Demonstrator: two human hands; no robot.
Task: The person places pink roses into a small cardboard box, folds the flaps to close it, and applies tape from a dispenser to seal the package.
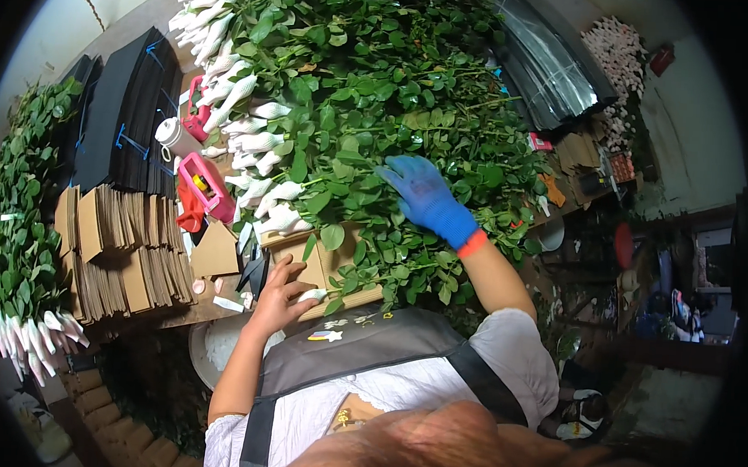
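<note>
A broad pile of leafy rose stems [395, 126] covers the table, their heads in white net sleeves [244, 140] lined up along the left side. My bare left hand [279, 298] is at the near edge, fingers apart and slightly bent over a cardboard piece [307, 268]. One white-sleeved rose bud [312, 295] lies against its fingertips, its leafy stem running right. My right hand [426, 198], in a blue glove with an orange cuff, rests on the leaves with fingers stretched out. Its fingertips partly sink among the foliage.
Folded cardboard sheets [123, 248] and black panels [116, 114] stand at left. Near them are a white bottle [178, 137] and a pink holder [205, 184]. Another sleeved rose bunch [29, 210] hangs at far left. Silvery wrapping sheets [556, 70] lie at back right.
</note>
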